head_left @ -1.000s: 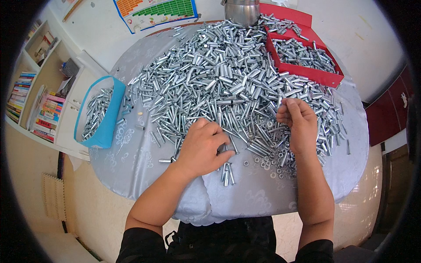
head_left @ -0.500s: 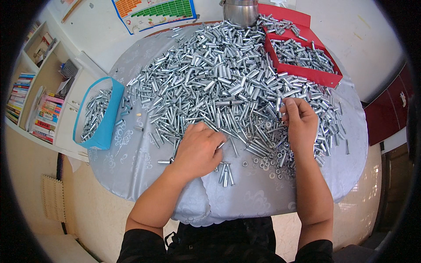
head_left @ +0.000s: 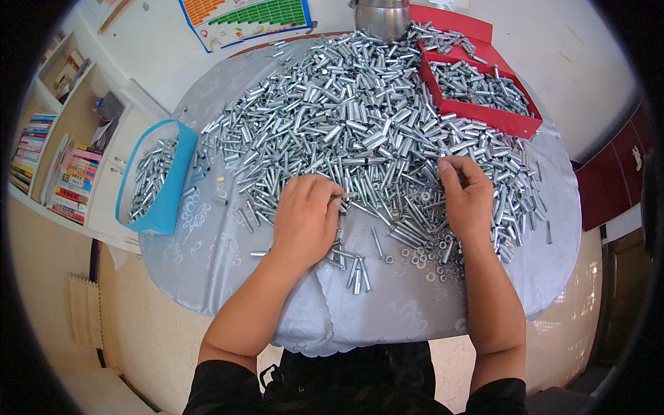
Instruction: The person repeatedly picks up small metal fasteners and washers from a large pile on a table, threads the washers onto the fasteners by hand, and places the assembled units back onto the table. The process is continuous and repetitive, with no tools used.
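A wide heap of silvery metal sleeves and bolts [head_left: 332,124] covers the middle of the table. My left hand [head_left: 304,218] is at the heap's near edge, its fingers closed in a pinch. A bit of shiny metal shows by these fingertips, but whether it is held cannot be made out. My right hand [head_left: 468,200] is over the right part of the heap, thumb and forefinger drawn together; what is between them blends with the metal behind. Several loose bolts [head_left: 357,274] lie on the cloth near my left wrist. Small nuts or washers [head_left: 432,259] are scattered left of my right wrist.
A blue fabric bin [head_left: 173,183] with metal pieces stands at the left. The red box [head_left: 484,117] at the back right holds more, and its lid bears some too. Behind the heap is a steel pot [head_left: 382,21]. A grey patterned cloth [head_left: 207,277] covers the round table.
My left hand has moved up and away from me, its fingers now at the heap's edge. My right hand has shifted slightly left. A bolt between them lies at a slightly different spot.
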`<action>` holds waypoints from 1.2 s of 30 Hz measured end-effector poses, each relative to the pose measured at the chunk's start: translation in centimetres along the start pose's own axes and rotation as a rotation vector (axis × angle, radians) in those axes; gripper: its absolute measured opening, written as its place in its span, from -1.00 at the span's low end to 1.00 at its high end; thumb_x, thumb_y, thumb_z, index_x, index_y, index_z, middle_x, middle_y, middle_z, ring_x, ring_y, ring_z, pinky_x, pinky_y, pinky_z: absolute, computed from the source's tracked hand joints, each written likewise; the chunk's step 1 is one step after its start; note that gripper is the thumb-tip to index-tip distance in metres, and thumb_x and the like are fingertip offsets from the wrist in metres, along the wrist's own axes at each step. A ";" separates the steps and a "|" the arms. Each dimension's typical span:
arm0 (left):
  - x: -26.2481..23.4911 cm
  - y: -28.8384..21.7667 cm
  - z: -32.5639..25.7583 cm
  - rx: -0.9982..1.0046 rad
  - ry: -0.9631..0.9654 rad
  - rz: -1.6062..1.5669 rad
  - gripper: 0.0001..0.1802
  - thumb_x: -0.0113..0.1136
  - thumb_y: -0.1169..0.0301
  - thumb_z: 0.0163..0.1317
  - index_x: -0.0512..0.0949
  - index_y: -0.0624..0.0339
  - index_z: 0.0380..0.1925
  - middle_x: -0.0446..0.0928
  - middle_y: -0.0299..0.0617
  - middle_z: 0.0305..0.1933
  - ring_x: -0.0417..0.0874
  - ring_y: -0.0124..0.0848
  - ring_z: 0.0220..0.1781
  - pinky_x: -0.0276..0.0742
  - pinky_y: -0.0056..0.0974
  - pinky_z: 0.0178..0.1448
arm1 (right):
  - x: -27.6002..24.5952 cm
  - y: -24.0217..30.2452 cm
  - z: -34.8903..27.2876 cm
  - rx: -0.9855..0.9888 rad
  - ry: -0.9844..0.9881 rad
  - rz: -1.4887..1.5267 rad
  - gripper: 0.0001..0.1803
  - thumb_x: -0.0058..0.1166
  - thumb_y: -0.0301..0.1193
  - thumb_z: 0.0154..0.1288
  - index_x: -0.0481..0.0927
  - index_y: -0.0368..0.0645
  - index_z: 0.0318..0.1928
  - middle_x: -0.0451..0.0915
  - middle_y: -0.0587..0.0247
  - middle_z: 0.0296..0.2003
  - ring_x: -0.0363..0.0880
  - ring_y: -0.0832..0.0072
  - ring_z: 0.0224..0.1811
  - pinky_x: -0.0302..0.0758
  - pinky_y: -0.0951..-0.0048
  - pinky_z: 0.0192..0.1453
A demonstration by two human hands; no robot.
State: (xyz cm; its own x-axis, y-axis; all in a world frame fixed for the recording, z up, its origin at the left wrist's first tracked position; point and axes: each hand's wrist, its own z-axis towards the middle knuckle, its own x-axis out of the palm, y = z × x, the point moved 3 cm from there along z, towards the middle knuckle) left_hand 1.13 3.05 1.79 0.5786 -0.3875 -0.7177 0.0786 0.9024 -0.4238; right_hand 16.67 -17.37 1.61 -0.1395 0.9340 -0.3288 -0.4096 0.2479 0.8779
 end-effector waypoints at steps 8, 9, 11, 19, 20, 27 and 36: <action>1.4 -0.4 -0.2 0.070 0.207 -0.011 -0.86 0.12 0.53 0.22 0.53 0.21 -0.20 0.63 -0.12 -0.06 0.60 -0.13 0.09 0.28 0.05 0.41 | -0.2 0.1 0.1 0.030 0.004 0.027 -0.84 0.16 -0.44 0.32 0.65 -0.31 -0.22 0.59 0.33 -0.47 0.44 0.68 -0.45 0.42 0.58 -0.32; 1.5 -0.6 -0.3 0.066 0.230 -0.073 -0.85 0.12 0.53 0.23 0.53 0.21 -0.18 0.63 -0.12 -0.07 0.60 -0.12 0.08 0.29 0.06 0.41 | -0.2 0.0 0.1 0.021 0.003 0.008 -0.84 0.16 -0.44 0.32 0.65 -0.31 -0.22 0.59 0.32 -0.46 0.45 0.68 -0.45 0.42 0.58 -0.32; 1.7 -0.8 -0.4 0.057 0.275 -0.197 -0.82 0.11 0.53 0.24 0.53 0.20 -0.15 0.63 -0.12 -0.08 0.60 -0.11 0.06 0.30 0.07 0.40 | -0.2 -0.2 0.1 0.007 0.002 -0.002 -0.84 0.16 -0.44 0.31 0.65 -0.31 -0.22 0.59 0.31 -0.46 0.46 0.67 -0.45 0.42 0.58 -0.31; 0.1 0.8 -0.3 -0.269 -0.007 -0.378 -0.85 0.16 0.53 0.27 0.61 0.24 -0.16 0.62 -0.21 -0.20 0.61 -0.48 -0.21 0.48 -0.39 -0.11 | 1.2 1.1 -1.1 -0.177 0.205 -0.064 -0.87 0.22 -0.48 0.20 0.68 -0.22 -0.23 0.63 0.20 -0.40 0.56 0.40 -0.38 0.49 0.43 -0.23; -0.4 1.2 -0.1 -0.257 -0.053 -0.366 -0.84 0.17 0.53 0.27 0.61 0.25 -0.16 0.62 -0.22 -0.21 0.59 -0.50 -0.24 0.47 -0.40 -0.13 | 1.5 1.8 -1.4 -0.271 0.289 -0.084 -0.87 0.23 -0.49 0.17 0.68 -0.20 -0.24 0.63 0.18 -0.39 0.58 0.33 -0.37 0.50 0.39 -0.21; -0.2 2.1 -0.1 -0.361 -0.169 -0.455 -0.80 0.19 0.50 0.27 0.63 0.24 -0.11 0.60 -0.27 -0.34 0.53 -0.53 -0.36 0.41 -0.44 -0.27 | 5.5 4.6 -5.6 -0.765 0.645 -0.340 -0.79 0.20 -0.35 0.11 0.68 -0.06 -0.20 0.57 0.26 -0.18 0.51 0.28 -0.08 0.46 0.29 -0.01; 0.0 1.8 -0.3 -0.686 -0.119 -0.991 -0.78 0.19 0.45 0.30 0.62 0.30 -0.10 0.62 -0.25 -0.32 0.49 -0.62 -0.43 0.48 -0.47 -0.35 | 5.6 3.5 -5.3 -0.782 0.669 -0.593 -0.76 0.08 -0.43 0.06 0.64 -0.08 -0.21 0.53 0.21 -0.23 0.51 0.28 -0.12 0.46 0.29 -0.05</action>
State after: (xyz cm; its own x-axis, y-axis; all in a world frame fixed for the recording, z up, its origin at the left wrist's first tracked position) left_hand 1.08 4.64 0.83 0.5847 -0.8016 0.1244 0.1039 -0.0781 -0.9915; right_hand 9.71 -12.63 1.00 -0.0902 0.3487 -0.9329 -0.9760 0.1554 0.1525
